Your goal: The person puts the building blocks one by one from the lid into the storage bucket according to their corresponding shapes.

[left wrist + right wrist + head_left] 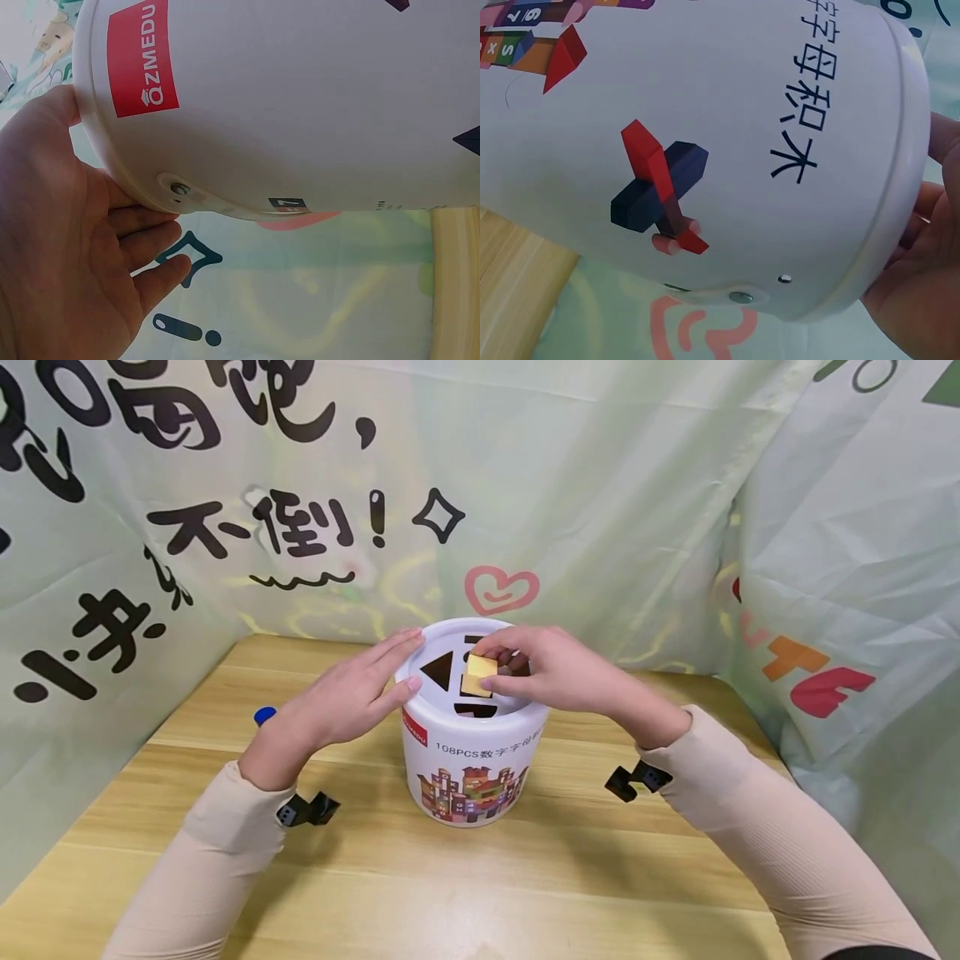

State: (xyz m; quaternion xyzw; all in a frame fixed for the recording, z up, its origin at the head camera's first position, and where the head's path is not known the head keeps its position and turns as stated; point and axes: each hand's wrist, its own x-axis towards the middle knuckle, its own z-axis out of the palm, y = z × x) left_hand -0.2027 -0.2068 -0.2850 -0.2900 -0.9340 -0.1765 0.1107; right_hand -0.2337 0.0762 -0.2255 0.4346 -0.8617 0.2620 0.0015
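Note:
A white block bucket point(465, 768) with printed block pictures stands upright on the table. Its lid point(438, 703) has cut-out shapes, among them a triangular hole point(438, 672). Between thumb and fingers, my right hand point(558, 670) pinches a yellow square block point(482, 676) over a hole in the lid. My left hand point(348, 693) rests at the left of the lid's rim, its fingers fairly straight. In the left wrist view the left hand point(75, 240) touches the rim beside a red label point(142, 58). The right wrist view shows the right hand point(922, 262) behind the rim; the block is hidden there.
A small blue object point(264, 716) lies on the wooden table point(465, 893), partly behind the left wrist. Printed cloth point(600, 510) hangs at the back and both sides. Black camera mounts point(309, 810) sit on both wrists.

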